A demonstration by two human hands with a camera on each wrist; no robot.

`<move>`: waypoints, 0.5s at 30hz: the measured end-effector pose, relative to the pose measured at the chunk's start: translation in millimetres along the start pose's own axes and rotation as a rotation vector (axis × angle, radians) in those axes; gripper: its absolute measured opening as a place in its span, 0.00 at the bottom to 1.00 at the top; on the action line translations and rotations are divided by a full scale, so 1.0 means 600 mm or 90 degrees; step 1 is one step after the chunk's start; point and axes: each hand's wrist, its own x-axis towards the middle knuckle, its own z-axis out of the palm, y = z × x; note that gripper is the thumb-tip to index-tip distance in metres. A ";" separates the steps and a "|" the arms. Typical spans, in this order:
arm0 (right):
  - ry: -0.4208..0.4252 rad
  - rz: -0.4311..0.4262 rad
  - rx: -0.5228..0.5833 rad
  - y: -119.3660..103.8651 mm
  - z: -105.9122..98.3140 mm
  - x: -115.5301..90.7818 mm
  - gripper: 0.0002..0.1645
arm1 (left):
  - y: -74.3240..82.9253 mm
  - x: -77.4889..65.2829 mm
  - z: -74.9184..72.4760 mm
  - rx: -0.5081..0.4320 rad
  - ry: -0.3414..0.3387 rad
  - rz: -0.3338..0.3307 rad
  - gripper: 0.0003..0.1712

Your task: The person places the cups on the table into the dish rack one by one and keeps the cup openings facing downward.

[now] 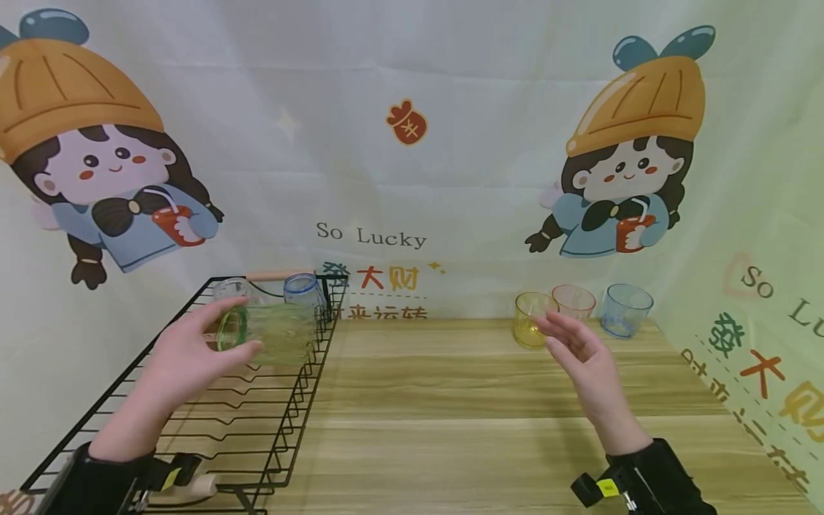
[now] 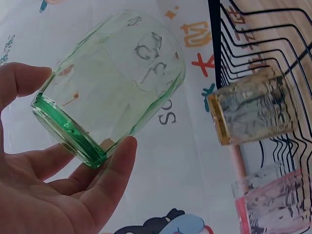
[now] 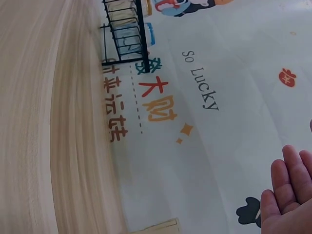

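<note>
My left hand (image 1: pixel 187 357) holds a green glass (image 1: pixel 283 336) near its thick green base, thumb on one side and fingers on the other. The glass lies sideways in the air over the black wire rack (image 1: pixel 283 443), its mouth pointing right. In the left wrist view the same green glass (image 2: pixel 117 73) is see-through, with nothing visible inside. My right hand (image 1: pixel 589 365) is raised above the table, fingers extended and holding nothing. Behind its fingertips stands a yellow glass (image 1: pixel 526 332); whether they touch is not plain, but the hand looks nearer the camera.
On the rack's far end are a blue glass (image 1: pixel 301 285) and a clear-looking glass (image 1: pixel 230 288). The left wrist view shows an amber glass (image 2: pixel 256 109) and a pink glass (image 2: pixel 273 204) there. A red-rimmed glass (image 1: pixel 576 300) and another blue glass (image 1: pixel 624 315) stand at the table's back right.
</note>
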 end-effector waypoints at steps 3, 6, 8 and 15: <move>0.006 0.008 -0.015 0.001 -0.004 -0.002 0.20 | -0.012 0.003 -0.009 0.011 -0.025 -0.020 0.43; 0.015 0.016 -0.047 0.003 -0.007 -0.005 0.24 | -0.030 0.007 -0.018 0.004 -0.050 -0.027 0.44; 0.019 0.021 -0.064 0.004 -0.010 -0.006 0.24 | -0.041 0.010 -0.023 0.009 -0.062 -0.027 0.44; 0.024 0.035 -0.085 0.012 -0.020 -0.009 0.25 | -0.067 0.021 -0.041 0.061 -0.093 -0.022 0.44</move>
